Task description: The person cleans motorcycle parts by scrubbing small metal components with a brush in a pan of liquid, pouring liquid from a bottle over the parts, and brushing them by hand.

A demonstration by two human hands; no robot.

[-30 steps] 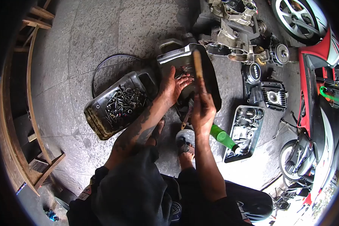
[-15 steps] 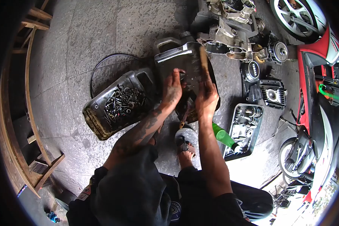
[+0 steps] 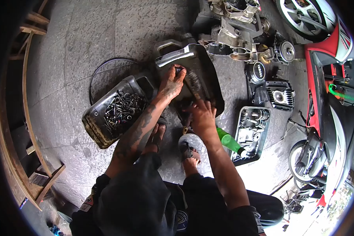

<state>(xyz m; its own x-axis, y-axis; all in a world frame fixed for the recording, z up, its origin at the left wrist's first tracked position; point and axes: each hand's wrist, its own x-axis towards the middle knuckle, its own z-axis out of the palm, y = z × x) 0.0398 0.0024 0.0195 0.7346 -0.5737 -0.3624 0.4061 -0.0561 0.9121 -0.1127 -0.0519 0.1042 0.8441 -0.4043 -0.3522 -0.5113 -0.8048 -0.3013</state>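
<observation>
A dark cut-open jerrycan [image 3: 212, 72] lies in front of me as a tray. Over its left part my left hand [image 3: 172, 82] is closed around a small dark part [image 3: 178, 70], mostly covered by the fingers. My right hand [image 3: 202, 118] is over the tray's near edge, its fingers bent around the wooden handle of a brush [image 3: 193, 83], whose bristles point away from me inside the tray. A second cut jerrycan [image 3: 96, 114], at the left, holds many bolts and small metal parts [image 3: 124, 110]. A green bottle [image 3: 227, 140] lies right of my right forearm.
Right of the bottle, a metal tray [image 3: 243, 157] contains gears and other parts. Engine cases [image 3: 234, 37] stand at the back, near a YAMAHA cover [image 3: 257, 72] and a finned cylinder part [image 3: 280, 95]. A red and white motorcycle [image 3: 311, 90] is at the right, a wooden frame [image 3: 26, 98] at the left.
My left hand has gone from open fingers to closed around the small part. My right hand has lowered towards me, and the brush has swung left, its bristles now visible in the tray.
</observation>
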